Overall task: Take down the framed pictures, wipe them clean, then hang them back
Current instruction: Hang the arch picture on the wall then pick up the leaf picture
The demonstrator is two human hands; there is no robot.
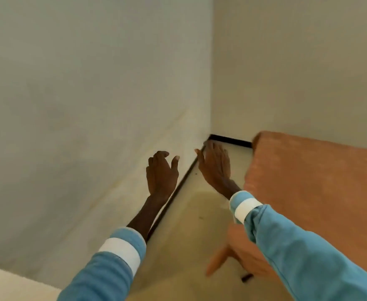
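Note:
No framed picture shows in the head view; both walls in the corner are bare. My left hand (pixel 161 173) is stretched out in front of the left wall (pixel 80 94), fingers loosely bent, holding nothing. My right hand (pixel 216 165) reaches toward the room's corner beside it, palm facing left, fingers nearly straight, also empty. The two hands are a short gap apart. Blue sleeves with white cuffs cover both forearms.
An orange upholstered seat (pixel 313 192) stands against the right wall (pixel 297 61), with a wooden leg (pixel 218 260) low at the middle. A black skirting strip (pixel 174 203) runs along the pale floor (pixel 191 224). A cream cushion edge (pixel 6 283) sits at the bottom left.

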